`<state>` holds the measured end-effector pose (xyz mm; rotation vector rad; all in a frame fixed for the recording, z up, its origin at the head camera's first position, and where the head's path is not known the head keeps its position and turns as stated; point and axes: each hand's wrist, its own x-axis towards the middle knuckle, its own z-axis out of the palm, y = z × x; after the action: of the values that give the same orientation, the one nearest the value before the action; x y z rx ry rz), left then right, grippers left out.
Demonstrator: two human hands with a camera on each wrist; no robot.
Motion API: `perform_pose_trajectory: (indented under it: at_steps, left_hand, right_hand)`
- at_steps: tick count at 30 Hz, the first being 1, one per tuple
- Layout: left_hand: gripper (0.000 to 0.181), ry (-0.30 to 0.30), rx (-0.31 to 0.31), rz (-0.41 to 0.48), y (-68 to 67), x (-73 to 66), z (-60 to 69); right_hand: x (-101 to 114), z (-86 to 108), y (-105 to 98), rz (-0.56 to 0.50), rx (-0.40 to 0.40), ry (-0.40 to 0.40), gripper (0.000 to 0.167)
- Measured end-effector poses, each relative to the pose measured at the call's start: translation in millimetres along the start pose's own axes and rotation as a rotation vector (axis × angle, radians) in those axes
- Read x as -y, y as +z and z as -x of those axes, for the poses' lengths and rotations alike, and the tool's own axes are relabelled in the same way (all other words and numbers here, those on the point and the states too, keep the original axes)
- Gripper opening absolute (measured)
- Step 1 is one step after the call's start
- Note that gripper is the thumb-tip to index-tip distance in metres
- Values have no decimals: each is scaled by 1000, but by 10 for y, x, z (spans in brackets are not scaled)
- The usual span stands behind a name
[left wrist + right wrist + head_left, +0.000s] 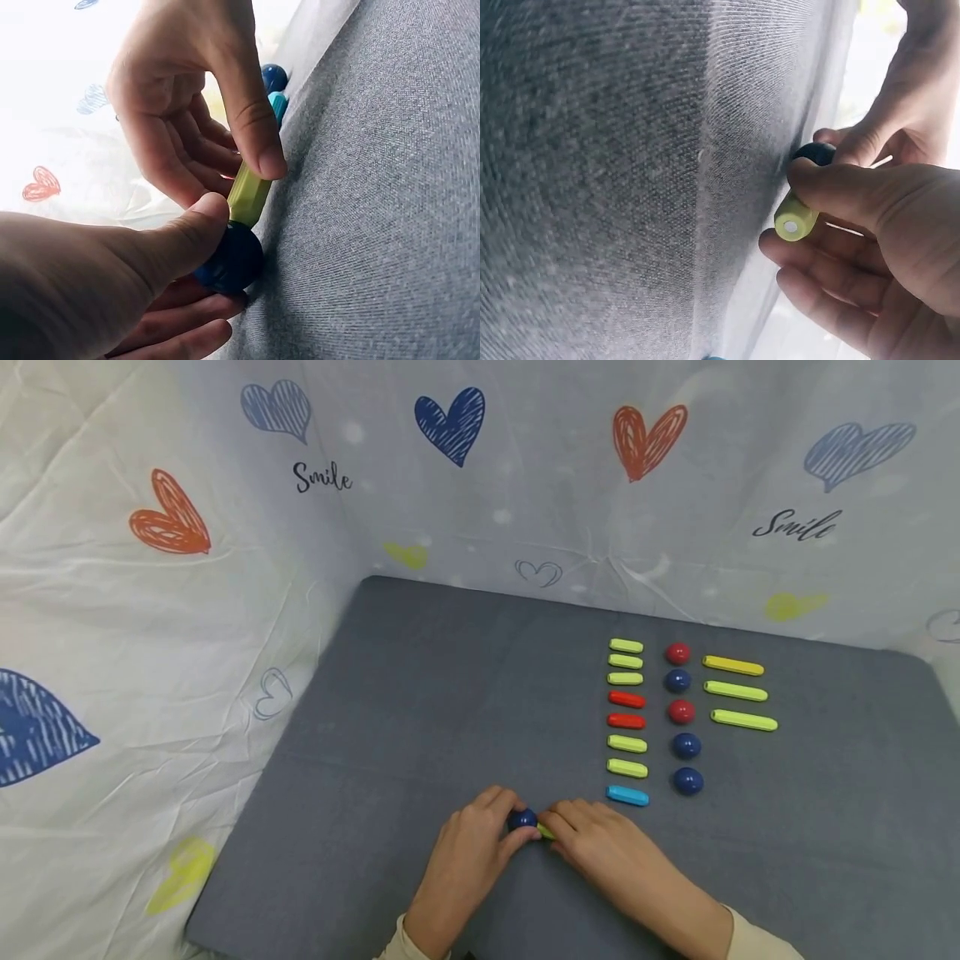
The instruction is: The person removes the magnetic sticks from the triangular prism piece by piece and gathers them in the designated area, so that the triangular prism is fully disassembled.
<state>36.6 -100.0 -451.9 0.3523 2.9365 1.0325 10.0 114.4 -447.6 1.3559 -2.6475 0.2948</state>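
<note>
Near the front of the grey table, my left hand (468,850) pinches a dark blue ball (234,259) between thumb and fingers. Against the ball sits one end of a yellow-green ribbed rod (249,196), which my right hand (607,852) grips between its thumb and fingers. In the right wrist view the rod's free end (793,226) shows a pale round spot. Both hands are low over the cloth, close together, and cover most of the rod in the head view. Nearest to the right hand lies a short blue rod (627,795).
Right of the hands, a column of short rods (626,699) in yellow-green, red and blue lies beside a column of red and blue balls (681,712). Further right are longer yellow and yellow-green rods (735,691). A white cloth with printed hearts (450,427) hangs behind the grey table (420,693).
</note>
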Motion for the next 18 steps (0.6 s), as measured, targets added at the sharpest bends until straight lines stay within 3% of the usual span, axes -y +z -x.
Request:
perform_pose_trajectory:
  at_steps: [12,18]
  left_hand:
    - [26,34,-16,-11,6,20,18]
    - [26,23,5,-25,-16,28,9]
  right_hand:
    - [-3,0,11,50,17,-20,27]
    - [-45,28,-34,59,49,-19,32]
